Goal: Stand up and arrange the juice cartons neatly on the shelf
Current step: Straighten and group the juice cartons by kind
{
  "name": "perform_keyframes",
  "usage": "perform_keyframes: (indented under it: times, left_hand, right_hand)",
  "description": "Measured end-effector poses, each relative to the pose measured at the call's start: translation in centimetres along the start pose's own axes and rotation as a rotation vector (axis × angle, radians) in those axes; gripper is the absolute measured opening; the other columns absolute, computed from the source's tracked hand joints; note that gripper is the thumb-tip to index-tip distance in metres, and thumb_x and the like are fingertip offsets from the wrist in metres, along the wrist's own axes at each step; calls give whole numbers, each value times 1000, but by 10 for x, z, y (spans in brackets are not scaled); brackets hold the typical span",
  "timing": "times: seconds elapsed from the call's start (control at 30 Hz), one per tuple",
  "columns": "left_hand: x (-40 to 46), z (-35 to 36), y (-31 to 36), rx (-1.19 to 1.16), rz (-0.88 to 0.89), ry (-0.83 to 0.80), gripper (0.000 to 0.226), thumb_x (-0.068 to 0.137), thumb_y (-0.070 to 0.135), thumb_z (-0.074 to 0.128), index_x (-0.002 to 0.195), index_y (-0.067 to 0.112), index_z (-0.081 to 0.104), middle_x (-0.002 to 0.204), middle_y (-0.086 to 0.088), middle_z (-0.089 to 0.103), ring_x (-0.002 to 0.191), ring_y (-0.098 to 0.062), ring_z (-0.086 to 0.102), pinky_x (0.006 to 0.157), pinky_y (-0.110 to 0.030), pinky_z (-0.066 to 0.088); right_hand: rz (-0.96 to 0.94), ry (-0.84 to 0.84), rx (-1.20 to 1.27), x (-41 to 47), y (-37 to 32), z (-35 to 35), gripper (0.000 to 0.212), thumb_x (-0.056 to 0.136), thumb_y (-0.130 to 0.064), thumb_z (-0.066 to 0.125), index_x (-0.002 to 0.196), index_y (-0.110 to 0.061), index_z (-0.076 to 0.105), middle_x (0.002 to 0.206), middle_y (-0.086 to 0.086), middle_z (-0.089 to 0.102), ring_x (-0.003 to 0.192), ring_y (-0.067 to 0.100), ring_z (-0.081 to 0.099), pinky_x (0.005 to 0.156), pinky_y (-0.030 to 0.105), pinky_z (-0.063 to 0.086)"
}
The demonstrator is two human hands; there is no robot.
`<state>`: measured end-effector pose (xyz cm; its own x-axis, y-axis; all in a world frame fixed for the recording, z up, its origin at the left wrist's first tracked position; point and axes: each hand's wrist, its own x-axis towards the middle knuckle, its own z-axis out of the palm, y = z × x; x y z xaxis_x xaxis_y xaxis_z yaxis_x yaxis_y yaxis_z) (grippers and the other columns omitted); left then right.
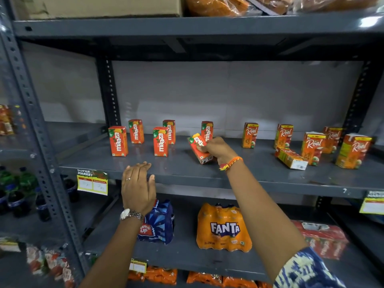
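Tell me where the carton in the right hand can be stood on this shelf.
Bare shelf lies between the right hand with its tilted Maaza carton and the leftmost Real carton. The front strip is also free. The right end is crowded, with a fallen Real carton.

Even indoor light, glare top right, edges bowed, corners blurred

Both arms reach up and forward. The left hand (138,183) is open and flat, palm facing away, with the fingers close together and pointing up. It has a ring on one finger and a watch on the wrist. The right hand (219,149) is curled tight in a grip, with an orange thread band around its wrist.
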<state>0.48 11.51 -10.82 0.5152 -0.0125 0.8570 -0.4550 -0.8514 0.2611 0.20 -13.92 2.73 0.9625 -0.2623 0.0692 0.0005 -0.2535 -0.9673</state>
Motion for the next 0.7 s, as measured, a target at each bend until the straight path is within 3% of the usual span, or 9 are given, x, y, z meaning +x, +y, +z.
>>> perform_keyframes:
  times: [0.1,0.2,0.33,0.43,0.57,0.7]
  left_hand:
    - [1,-1,5,28,-38,7,38,97,33,40,120,11,61,125,-10,67,120,-30,58,122,-43,24]
    - [-3,-1,19,51,-38,-9,43,98,35,39,124,9,63,131,-10,64,128,-32,54,122,-47,25]
    - [-6,7,50,24,96,-26,46,98,35,40,129,10,62,137,-8,62,133,-31,52,126,-44,19]
    - [-4,13,68,-19,137,-70,45,97,36,42,129,11,62,135,-7,63,128,-28,57,121,-43,28]
    - [-5,17,72,-13,146,-91,41,95,38,43,120,15,65,124,-3,69,108,-27,63,101,-40,38]
    - [-6,17,69,1,144,-114,39,94,38,44,121,18,64,125,-1,68,111,-25,62,100,-39,37]
  right_hand:
    - [-25,-10,135,-8,2,-14,37,87,-3,70,123,4,63,126,19,68,96,22,67,69,25,53]
    - [-55,-12,246,-21,3,-29,41,87,1,68,127,3,59,121,15,67,99,22,64,74,27,54]
    - [-91,-52,357,-32,7,-42,38,86,-1,70,121,-7,58,106,3,68,96,17,66,83,33,56]
    - [-119,-37,328,-31,3,-44,41,86,1,70,124,-6,56,108,5,67,99,18,66,83,36,57]
    - [-136,-11,255,-19,-1,-36,40,85,3,69,121,-7,53,121,13,64,109,25,63,90,42,56]
    - [-146,-18,137,-7,6,-20,51,84,8,70,130,3,49,125,21,62,115,31,62,98,48,54]
